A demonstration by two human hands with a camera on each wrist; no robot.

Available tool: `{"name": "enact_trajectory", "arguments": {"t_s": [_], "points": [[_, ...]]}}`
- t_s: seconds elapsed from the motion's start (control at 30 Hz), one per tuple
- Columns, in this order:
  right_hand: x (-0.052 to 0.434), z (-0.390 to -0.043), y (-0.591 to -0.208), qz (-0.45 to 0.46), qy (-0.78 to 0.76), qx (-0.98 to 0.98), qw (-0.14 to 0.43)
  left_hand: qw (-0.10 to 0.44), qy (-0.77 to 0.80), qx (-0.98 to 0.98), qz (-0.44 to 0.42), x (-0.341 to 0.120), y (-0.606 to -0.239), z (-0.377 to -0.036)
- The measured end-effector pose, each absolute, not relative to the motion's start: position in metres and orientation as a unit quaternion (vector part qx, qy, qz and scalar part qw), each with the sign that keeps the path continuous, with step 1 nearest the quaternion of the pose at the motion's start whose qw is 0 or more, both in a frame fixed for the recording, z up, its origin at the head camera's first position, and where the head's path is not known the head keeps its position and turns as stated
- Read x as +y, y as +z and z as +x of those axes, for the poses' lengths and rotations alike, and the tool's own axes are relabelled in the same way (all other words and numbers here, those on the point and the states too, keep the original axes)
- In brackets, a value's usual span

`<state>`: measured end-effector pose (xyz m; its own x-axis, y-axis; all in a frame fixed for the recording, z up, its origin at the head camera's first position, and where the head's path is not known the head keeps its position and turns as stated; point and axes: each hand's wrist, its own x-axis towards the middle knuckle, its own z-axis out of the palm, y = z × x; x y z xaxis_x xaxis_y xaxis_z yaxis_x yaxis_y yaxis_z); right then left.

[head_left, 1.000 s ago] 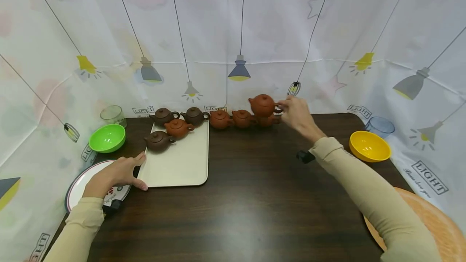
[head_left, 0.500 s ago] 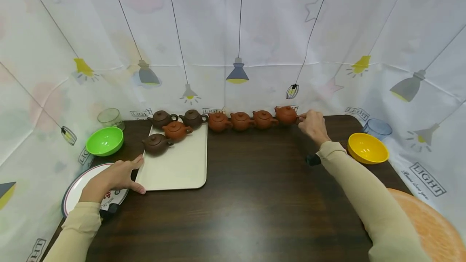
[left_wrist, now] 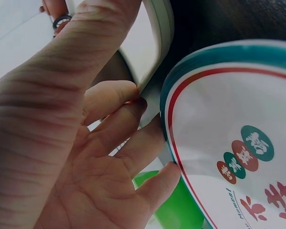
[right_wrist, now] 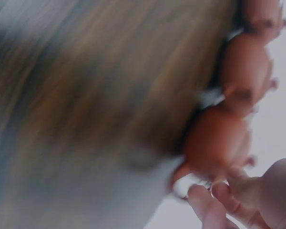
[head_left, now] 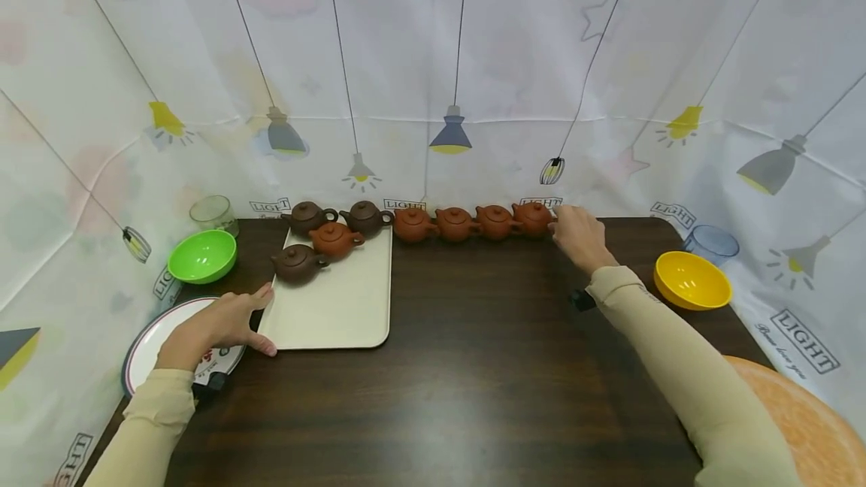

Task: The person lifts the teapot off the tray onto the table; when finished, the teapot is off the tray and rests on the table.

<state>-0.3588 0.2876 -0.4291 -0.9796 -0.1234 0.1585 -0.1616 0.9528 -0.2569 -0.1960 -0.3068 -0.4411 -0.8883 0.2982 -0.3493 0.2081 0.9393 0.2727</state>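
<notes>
Rightmost teapot (head_left: 533,221) lowered, beside other teapots (head_left: 455,225), in right hand (head_left: 580,237)

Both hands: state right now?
Left hand: open, at the edge of the tray.
Right hand: cannot tell whether it grips the rightmost teapot.

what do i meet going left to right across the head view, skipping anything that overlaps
Green bowl, cream tray, row of four reddish-brown teapots, right hand, yellow bowl.
</notes>
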Motion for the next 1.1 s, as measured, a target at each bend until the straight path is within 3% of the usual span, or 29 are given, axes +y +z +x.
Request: {"name": "enact_trajectory", "arguments": {"t_s": [0.2, 0.47, 0.67, 1.1], "points": [[0.220, -0.350, -0.409, 0.154, 0.179, -0.966, 0.103, 0.196, 0.108, 0.966, 0.134, -0.305, -0.443, -0.199], [0.069, -0.339, -0.414, 0.257, 0.336, -0.906, -0.029, 0.191, 0.090, 0.968, 0.134, -0.309, -0.440, -0.194], [-0.007, -0.325, -0.446, 0.289, 0.367, -0.883, -0.049, 0.196, 0.093, 0.966, 0.144, -0.302, -0.442, -0.198], [-0.068, -0.319, -0.473, 0.350, 0.324, -0.879, -0.023, 0.212, 0.102, 0.965, 0.115, -0.306, -0.443, -0.200]]}}
